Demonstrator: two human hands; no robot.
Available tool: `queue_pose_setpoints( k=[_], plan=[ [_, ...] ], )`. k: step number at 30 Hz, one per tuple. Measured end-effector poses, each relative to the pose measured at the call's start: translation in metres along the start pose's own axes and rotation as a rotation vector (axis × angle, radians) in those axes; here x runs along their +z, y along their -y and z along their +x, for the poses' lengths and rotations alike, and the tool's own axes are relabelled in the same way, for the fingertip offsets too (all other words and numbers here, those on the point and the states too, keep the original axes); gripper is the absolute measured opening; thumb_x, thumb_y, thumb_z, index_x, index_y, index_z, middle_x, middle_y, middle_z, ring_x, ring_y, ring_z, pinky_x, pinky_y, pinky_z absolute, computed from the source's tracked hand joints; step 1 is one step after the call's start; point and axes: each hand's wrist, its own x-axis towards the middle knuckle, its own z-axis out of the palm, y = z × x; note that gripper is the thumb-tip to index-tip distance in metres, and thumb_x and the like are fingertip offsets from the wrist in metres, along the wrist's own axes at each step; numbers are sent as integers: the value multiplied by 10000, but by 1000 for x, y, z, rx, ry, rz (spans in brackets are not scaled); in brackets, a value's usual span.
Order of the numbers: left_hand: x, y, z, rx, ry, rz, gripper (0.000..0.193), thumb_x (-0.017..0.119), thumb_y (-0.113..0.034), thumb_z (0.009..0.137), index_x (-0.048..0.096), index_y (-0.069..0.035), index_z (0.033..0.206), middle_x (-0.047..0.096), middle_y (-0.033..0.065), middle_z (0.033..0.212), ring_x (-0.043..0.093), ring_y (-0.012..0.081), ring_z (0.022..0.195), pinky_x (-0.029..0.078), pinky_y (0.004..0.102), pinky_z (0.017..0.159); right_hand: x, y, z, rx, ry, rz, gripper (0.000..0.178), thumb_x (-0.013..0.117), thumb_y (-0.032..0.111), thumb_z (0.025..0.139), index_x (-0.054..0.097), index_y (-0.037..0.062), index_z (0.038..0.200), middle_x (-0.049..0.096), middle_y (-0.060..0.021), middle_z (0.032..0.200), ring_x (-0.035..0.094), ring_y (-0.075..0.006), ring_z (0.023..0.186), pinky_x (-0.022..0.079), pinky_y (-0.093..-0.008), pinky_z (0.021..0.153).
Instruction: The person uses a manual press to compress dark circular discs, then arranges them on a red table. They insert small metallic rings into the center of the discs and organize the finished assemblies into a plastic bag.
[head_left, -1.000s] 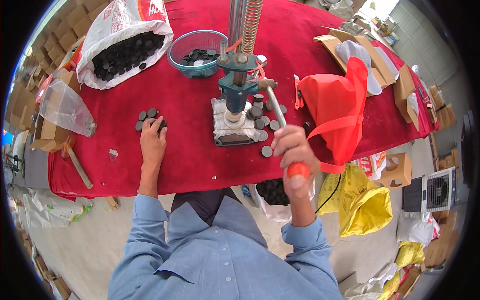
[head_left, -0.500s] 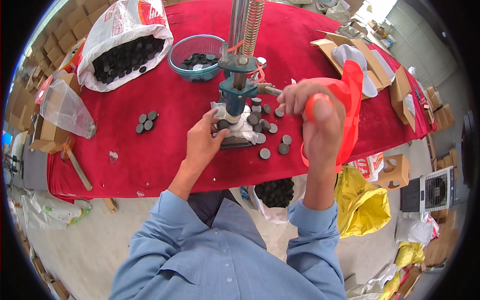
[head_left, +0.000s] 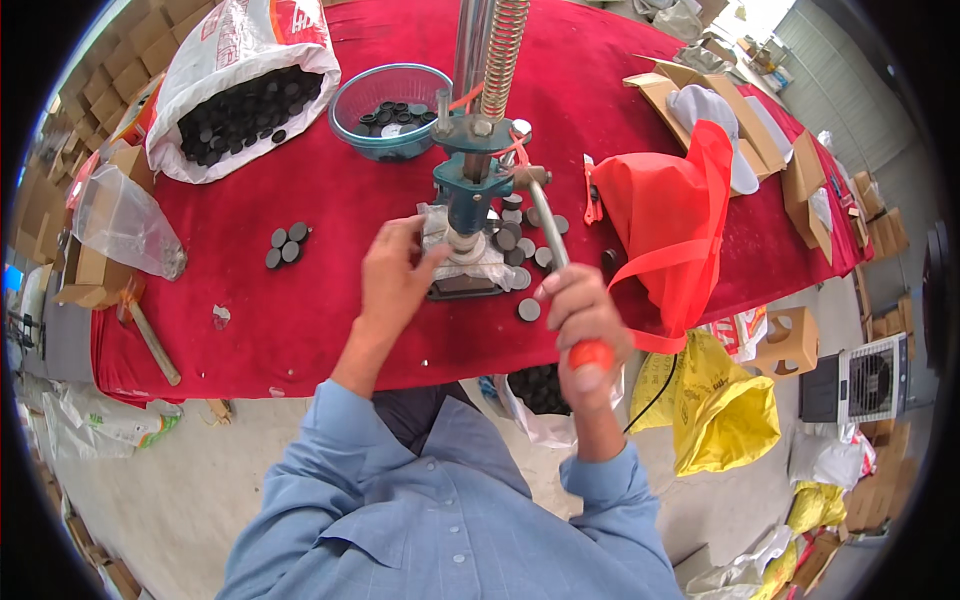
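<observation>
The right hand (head_left: 582, 312) is closed in a full grip round the orange-tipped lever (head_left: 560, 270) of a small blue press (head_left: 470, 190), which stands near the middle of the red-covered counter (head_left: 300, 300). The lever slants down from the press head toward the person, and the fist sits at its lower end, just over the counter's front edge.

The left hand (head_left: 395, 275) is at the press base (head_left: 462, 275), fingers (head_left: 425, 235) bent loosely against it; whether they pinch anything there cannot be told.

Dark round discs (head_left: 520, 245) lie scattered just right of the base, one (head_left: 529, 309) beside the right hand. Three more discs (head_left: 286, 243) sit apart to the left. Behind the press stands a blue bowl (head_left: 390, 95) with discs in it, and left of that a white sack (head_left: 240, 90) full of them. A red bag (head_left: 675, 225) lies to the right of the lever, and a clear plastic bag (head_left: 125, 220) rests at the counter's left end.
</observation>
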Motion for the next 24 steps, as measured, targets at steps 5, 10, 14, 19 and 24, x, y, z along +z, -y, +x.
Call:
queue_pose_setpoints(
  k=[5, 10, 14, 19, 24],
  plan=[
    [-73, 72, 18, 24, -97, 564, 262, 763, -126, 926, 730, -40, 1172, 704, 146, 1252, 627, 357, 1163, 501, 462, 1008, -9, 11, -5, 111, 32, -116, 497, 661, 529, 943, 617, 43, 852, 663, -152, 941, 614, -381, 1144, 493, -501, 964],
    [-104, 126, 13, -35, 89, 731, 358, 734, -90, 919, 733, -66, 1276, 697, 130, 1284, 618, 356, 1174, 512, 478, 999, -5, 23, 41, 184, 16, -2, 498, 687, 524, 929, 622, 41, 832, 660, -141, 892, 625, -337, 1043, 485, -458, 927],
    [-105, 127, 7, -37, 11, 523, 339, 727, -37, 908, 749, -41, 1246, 707, 137, 1267, 629, 356, 1186, 521, 477, 1001, 2, 16, 41, 141, -30, 55, 519, 680, 546, 940, 605, 45, 827, 653, -136, 878, 619, -320, 979, 483, -447, 896],
    [-112, 126, 2, 13, -3, 492, 346, 770, -44, 888, 749, -19, 1232, 742, 152, 1145, 686, 325, 1069, 547, 445, 957, 5, 9, -15, 112, -82, -57, 522, 652, 558, 954, 599, 56, 826, 655, -143, 906, 618, -359, 1061, 483, -491, 959],
    [-84, 73, -2, -73, 36, 226, 428, 841, -77, 864, 729, -11, 1272, 770, 161, 1128, 740, 268, 961, 584, 383, 859, -2, 17, 11, 153, -8, -71, 503, 648, 540, 955, 616, 53, 833, 658, -147, 924, 618, -362, 1101, 486, -505, 981]
  ],
)
